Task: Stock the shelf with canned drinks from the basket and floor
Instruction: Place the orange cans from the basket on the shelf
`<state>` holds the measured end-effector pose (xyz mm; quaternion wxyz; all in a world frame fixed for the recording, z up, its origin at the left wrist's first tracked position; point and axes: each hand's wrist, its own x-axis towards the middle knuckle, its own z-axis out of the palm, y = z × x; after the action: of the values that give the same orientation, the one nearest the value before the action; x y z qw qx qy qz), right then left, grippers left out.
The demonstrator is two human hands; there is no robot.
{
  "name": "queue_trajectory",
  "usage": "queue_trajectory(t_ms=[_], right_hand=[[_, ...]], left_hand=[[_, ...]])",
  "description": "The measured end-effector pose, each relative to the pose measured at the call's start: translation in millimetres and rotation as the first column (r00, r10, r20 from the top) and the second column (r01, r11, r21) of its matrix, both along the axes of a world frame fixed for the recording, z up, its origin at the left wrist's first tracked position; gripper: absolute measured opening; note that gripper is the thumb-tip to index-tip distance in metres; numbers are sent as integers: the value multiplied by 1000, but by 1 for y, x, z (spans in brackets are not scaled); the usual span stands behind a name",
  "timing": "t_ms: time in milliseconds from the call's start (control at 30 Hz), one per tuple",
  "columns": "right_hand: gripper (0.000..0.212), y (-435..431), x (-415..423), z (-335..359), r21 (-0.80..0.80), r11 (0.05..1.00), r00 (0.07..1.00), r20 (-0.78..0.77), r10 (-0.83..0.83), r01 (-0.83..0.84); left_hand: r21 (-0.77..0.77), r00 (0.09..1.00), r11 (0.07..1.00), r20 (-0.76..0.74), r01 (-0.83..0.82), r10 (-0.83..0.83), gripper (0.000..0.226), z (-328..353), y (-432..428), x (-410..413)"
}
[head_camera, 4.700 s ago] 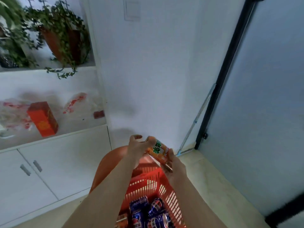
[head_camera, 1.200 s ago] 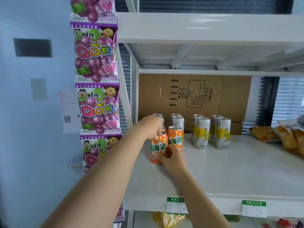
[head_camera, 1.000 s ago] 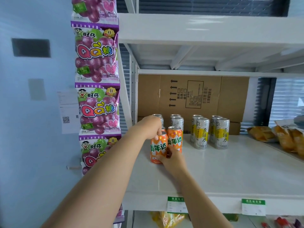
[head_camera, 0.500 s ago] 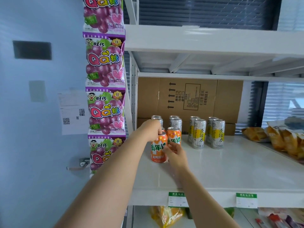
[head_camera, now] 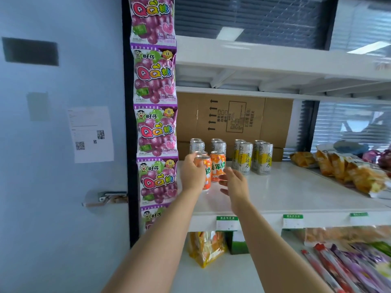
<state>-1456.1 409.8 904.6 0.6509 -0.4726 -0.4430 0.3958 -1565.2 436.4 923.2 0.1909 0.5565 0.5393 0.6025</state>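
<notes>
Lettering 美年达 on second orange can (head_camera: 218, 166), touching front orange can (head_camera: 207, 174) on white shelf (head_camera: 296, 193), my left hand (head_camera: 191, 174) curled round front one, my right hand (head_camera: 233, 185) loose, spread, holding nothing; 茶活力 cans (head_camera: 245, 159) right, 旺仔 QQ糖 packs (head_camera: 155, 127) hanging left.

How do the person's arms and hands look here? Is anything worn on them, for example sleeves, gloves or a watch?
Both forearms are bare as far as the frame shows: no sleeve comes into view. The left hand and the right hand wear no gloves, and no watch, bracelet or ring is visible on either.
</notes>
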Motion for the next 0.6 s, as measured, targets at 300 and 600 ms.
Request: queue_trajectory(t_ms=[300, 600], right_hand=[[25, -67, 3, -30, -69, 998, 995, -96, 6, -13], [22, -154, 5, -64, -148, 968, 975, -121, 185, -202]], left_hand=[[-58, 970, 983, 183, 173, -160, 34, -34, -84, 6], [-121, 942, 992, 336, 44, -1, 12, -77, -203, -7]])
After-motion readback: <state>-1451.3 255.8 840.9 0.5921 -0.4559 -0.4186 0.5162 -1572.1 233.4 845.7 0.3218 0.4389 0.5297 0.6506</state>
